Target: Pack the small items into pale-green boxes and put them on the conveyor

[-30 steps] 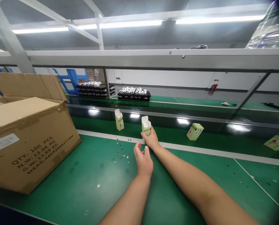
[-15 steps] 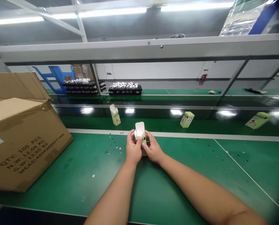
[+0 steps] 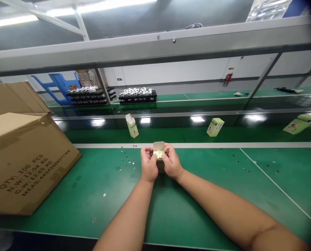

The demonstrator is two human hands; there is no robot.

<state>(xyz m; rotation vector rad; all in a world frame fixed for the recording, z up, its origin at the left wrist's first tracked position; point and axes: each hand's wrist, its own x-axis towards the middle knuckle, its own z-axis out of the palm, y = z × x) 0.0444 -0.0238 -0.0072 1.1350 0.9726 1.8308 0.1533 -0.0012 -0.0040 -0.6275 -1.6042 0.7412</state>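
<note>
A small light-green carton point(image 3: 159, 164) stands between my two hands at the middle of the green table, its top flap raised at the far side. My left hand point(image 3: 148, 164) grips its left side, the thumb at the top edge. On the right side my right hand point(image 3: 172, 163) holds it the same way, thumb near the opening. What lies inside the carton cannot be made out. Beyond my hands a similar carton point(image 3: 132, 126) with a raised flap stands on the dark green strip.
Two more green cartons, an upright one point(image 3: 215, 127) and a lying one point(image 3: 300, 124), are on the strip to the right. A large cardboard box point(image 3: 35, 167) fills the left. Black trays point(image 3: 138, 99) hold football-patterned items at the back. Small dark bits point(image 3: 128, 158) lie scattered.
The carton in my hands has tilted, its flap now looking shorter, and both thumbs have come to its top edge. The cartons beyond have shifted right in view.
</note>
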